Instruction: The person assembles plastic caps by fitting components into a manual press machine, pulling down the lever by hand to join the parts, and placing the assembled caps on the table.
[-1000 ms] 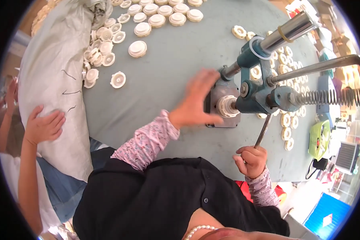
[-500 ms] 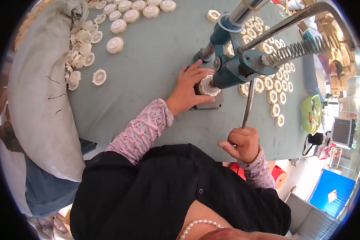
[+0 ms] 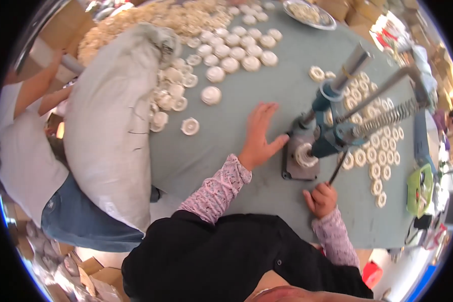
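A teal hand press [image 3: 328, 103] with a steel post and a coil spring stands on the green-grey table. On its dark base plate [image 3: 298, 172], under the ram, sits a round white plastic part [image 3: 304, 156]. Just left of the base is my left hand [image 3: 259, 137], its fingers stretched out with nothing in them; the thumb tip is close to the base's edge. My right hand [image 3: 322, 200] is closed around the lower end of the press's thin lever [image 3: 339, 168], thumb sticking out to the left.
Rows of white rings [image 3: 375, 155] lie right of the press. White round caps [image 3: 230, 64] and loose pieces [image 3: 173, 90] spread at the far left, beside a large pale sack [image 3: 110, 126]. A metal dish [image 3: 309, 14] and a green basket [image 3: 420, 190] stand near the edges. Another person [image 3: 27, 131] is at left.
My left hand has come off the white part and moved left of the base. My right hand stays on the lever. The view has swung left, bringing the other person's arms into sight.
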Available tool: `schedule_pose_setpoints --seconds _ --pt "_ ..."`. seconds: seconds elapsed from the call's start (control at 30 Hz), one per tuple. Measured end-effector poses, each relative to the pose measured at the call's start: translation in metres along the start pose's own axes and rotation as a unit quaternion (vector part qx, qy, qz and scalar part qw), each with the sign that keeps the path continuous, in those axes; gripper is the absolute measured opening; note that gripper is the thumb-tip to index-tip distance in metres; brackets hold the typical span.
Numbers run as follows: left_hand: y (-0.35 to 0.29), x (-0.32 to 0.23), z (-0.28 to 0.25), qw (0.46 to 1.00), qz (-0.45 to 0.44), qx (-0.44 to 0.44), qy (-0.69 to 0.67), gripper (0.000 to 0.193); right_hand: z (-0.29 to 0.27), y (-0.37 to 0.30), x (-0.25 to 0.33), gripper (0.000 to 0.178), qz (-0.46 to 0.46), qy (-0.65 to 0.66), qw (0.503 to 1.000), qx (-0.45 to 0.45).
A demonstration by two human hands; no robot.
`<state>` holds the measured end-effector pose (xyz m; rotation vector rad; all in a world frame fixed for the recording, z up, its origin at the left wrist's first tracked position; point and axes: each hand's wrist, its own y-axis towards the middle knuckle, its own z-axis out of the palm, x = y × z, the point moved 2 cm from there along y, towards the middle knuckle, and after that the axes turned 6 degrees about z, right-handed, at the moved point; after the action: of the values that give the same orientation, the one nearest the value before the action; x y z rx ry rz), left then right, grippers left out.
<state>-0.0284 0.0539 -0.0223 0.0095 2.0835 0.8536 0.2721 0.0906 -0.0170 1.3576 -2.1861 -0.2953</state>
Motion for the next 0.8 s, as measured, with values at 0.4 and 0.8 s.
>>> schedule_pose_setpoints --seconds 0.4,0.8 --pt "-0.010 0.071 -0.068 0.953 -0.183 -0.008 0.241 0.045 -0.119 0.044 0.024 0.046 0.130 0.619 0.712 -0.305" --pt "0.026 0.132 -0.112 0.939 -0.145 -0.112 0.289 0.041 0.040 0.062 -0.018 0.072 0.213 0.396 0.892 -0.041"
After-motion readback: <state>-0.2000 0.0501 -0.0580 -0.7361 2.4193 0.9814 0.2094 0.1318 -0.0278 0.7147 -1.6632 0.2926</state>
